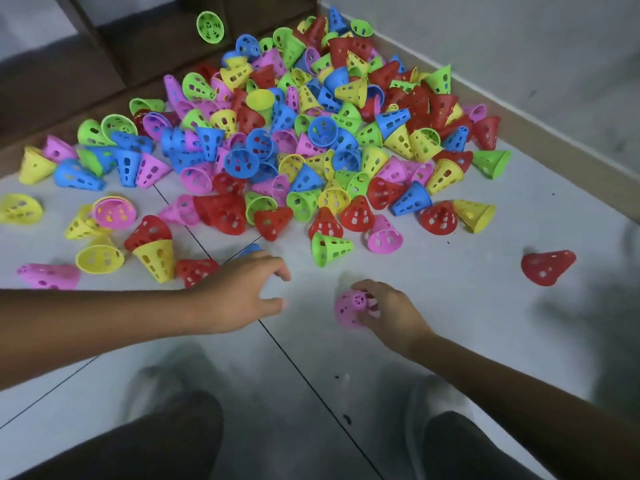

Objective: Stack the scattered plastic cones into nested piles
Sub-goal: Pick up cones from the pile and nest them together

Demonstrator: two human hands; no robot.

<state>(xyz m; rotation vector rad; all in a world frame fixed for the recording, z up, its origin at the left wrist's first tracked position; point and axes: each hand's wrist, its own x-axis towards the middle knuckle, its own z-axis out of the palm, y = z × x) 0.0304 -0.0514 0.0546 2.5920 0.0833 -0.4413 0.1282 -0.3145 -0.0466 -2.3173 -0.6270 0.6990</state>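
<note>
Hundreds of cones lay heaped at twelve o'clock — my right hand pinched a pink cone, my left hand hovered, fingers spread.

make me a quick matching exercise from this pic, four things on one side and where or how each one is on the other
Things:
1. pink cone
2. left hand
3. lone red cone
4. lone green cone

Places or states:
A. apart from the pile, far right on the floor
B. gripped by the right hand
C. on the dark wood beyond the pile
D. open, holding nothing

Pairs: 1-B, 2-D, 3-A, 4-C
</note>
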